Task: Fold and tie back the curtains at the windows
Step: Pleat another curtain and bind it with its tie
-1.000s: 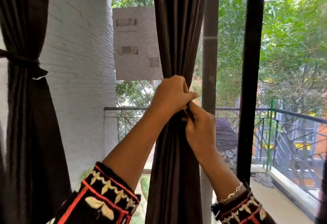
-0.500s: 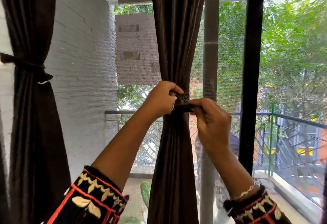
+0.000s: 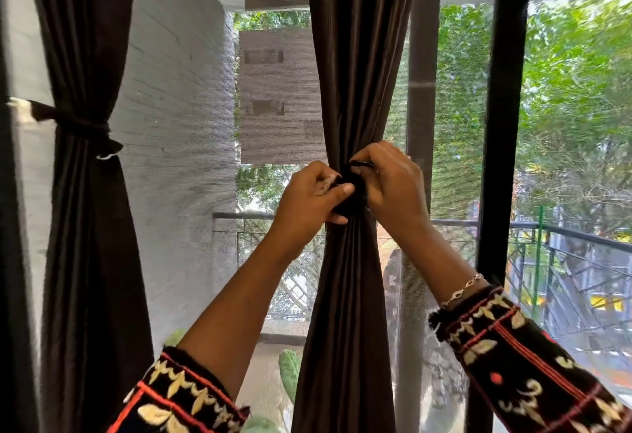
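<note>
From the head camera I see both hands meeting on the gathered middle curtain (image 3: 349,296), which hangs between them and pinches to its narrowest right at the fingertips. My left hand (image 3: 313,198) has its fingers curled in, the thumb laid across a dark tie-back band (image 3: 350,200) bunched against the cloth. Something pale shows under the curled fingers, but I cannot tell what it is. My right hand (image 3: 393,190) is turned back-of-hand to the camera with the fingers bent over, pinching a dark strip of the same band just above the left thumb (the fingertips themselves are hidden behind the knuckles). Whether the band goes fully round the curtain I cannot tell, since its far side is out of sight. A bracelet (image 3: 465,287) sits at the right wrist above an embroidered sleeve (image 3: 519,357). Well to the left of the left hand, a second dark curtain (image 3: 92,261) is cinched by its own tie (image 3: 78,125), its upper and lower ends cut off. Right of the right hand stands a black window frame (image 3: 502,159).
</note>
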`<action>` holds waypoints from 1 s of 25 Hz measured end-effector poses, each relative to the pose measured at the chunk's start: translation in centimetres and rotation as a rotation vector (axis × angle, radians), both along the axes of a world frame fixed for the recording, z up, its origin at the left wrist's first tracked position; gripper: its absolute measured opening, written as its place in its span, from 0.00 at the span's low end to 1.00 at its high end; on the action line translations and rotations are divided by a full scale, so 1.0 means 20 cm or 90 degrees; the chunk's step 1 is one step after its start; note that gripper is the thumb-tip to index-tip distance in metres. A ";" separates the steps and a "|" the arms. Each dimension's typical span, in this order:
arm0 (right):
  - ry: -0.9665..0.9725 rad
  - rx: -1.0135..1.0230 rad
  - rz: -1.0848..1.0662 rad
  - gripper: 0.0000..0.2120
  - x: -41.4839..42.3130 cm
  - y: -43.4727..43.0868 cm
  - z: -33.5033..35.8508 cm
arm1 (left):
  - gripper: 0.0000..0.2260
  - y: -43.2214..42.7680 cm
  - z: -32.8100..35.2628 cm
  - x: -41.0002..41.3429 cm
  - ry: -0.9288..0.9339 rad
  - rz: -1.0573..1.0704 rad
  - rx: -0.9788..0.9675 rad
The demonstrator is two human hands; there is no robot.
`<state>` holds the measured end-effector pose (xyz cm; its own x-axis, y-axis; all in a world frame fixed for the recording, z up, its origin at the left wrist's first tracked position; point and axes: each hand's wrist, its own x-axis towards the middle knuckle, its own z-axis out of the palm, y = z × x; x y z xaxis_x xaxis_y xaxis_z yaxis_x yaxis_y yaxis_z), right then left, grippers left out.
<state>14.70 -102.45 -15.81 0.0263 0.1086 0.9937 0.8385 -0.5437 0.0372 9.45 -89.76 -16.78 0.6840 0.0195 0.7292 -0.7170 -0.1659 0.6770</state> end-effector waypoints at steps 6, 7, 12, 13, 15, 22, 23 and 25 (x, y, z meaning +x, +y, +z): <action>-0.018 0.052 0.082 0.08 -0.05 -0.01 -0.13 | 0.11 0.06 -0.01 -0.01 0.080 -0.037 0.022; -0.030 0.042 0.080 0.09 -0.05 -0.01 -0.17 | 0.12 0.07 0.00 -0.01 0.091 -0.018 0.045; -0.062 0.018 0.082 0.09 -0.07 0.01 -0.20 | 0.13 0.04 0.01 -0.02 0.060 0.032 0.081; -0.053 0.029 0.087 0.09 -0.07 0.01 -0.16 | 0.14 0.03 0.00 -0.02 0.050 0.035 0.080; -0.036 0.037 0.094 0.09 -0.06 0.02 -0.10 | 0.15 0.02 -0.02 -0.01 0.032 0.034 0.074; -0.021 -0.009 0.063 0.07 -0.04 0.03 -0.06 | 0.22 0.03 -0.05 0.01 -0.074 0.031 0.117; -0.016 -0.008 0.047 0.10 -0.04 0.03 -0.04 | 0.23 0.04 -0.06 0.03 -0.113 0.033 0.134; 0.008 -0.015 0.025 0.12 -0.03 0.02 -0.02 | 0.18 0.04 -0.08 0.04 -0.176 0.093 0.166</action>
<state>14.01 -102.06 -16.19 0.0343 0.1328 0.9906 0.8600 -0.5088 0.0384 10.33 -88.89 -18.34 0.4651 -0.1072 0.8787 -0.8221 -0.4205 0.3839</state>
